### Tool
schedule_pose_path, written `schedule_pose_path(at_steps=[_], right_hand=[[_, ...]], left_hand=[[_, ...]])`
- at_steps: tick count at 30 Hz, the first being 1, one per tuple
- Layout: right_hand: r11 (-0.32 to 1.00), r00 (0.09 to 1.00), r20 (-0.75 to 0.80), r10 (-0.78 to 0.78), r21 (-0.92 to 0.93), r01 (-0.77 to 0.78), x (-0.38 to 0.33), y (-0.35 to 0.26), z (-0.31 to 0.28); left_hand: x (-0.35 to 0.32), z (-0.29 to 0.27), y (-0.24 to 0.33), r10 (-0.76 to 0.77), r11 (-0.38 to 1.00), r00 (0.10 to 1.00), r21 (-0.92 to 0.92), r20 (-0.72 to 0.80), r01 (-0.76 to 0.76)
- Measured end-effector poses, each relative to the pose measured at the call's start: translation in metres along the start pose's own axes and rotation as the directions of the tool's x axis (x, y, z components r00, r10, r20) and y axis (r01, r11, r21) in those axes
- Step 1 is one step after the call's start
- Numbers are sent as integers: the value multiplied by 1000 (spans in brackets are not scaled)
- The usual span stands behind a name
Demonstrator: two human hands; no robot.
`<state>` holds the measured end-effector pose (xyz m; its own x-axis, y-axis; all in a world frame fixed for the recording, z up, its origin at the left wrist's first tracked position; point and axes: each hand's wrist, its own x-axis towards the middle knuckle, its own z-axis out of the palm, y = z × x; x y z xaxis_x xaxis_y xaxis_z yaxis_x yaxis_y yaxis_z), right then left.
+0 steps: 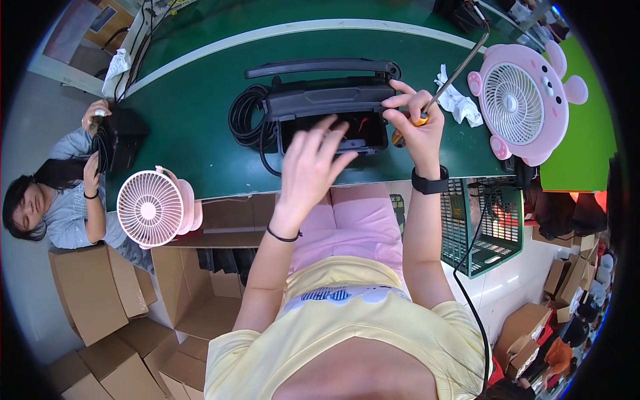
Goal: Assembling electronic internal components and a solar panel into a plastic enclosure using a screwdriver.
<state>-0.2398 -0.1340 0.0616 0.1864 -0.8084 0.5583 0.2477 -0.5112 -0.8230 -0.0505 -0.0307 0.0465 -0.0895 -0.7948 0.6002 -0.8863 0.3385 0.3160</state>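
Observation:
A black plastic case (327,97) with a long carry handle (313,67) lies on the green table, its opening facing me. Inside its dark cavity a small red wire (363,124) shows. My left hand (312,160) hovers over the cavity, fingers spread and slightly blurred, and I see nothing held in it. At the case's right end, my right hand (423,127) is closed around a screwdriver (460,70) with a yellow-orange handle, its metal shaft pointing up and to the right. That hand's fingertips are at the case's edge. A coiled black cable (245,119) lies left of the case.
A pink animal-shaped fan (517,100) and crumpled white paper (459,100) are on the right. Another pink fan (152,207) stands at the near left edge. Beyond it a co-worker (73,180) handles a dark cable. A green crate (490,230) and cardboard boxes (93,290) are below.

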Motion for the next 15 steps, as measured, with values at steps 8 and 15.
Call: schedule_pose_path(at_steps=[8,15], right_hand=[[1000,1000,-15,-11,-11,10,0,3,1],[999,999,22,-28,-36,29,2,4,-1]], left_hand=[[-23,-23,-42,24,982,999,184,22,-28],[-20,-19,-49,3,985,999,172,33,-9]])
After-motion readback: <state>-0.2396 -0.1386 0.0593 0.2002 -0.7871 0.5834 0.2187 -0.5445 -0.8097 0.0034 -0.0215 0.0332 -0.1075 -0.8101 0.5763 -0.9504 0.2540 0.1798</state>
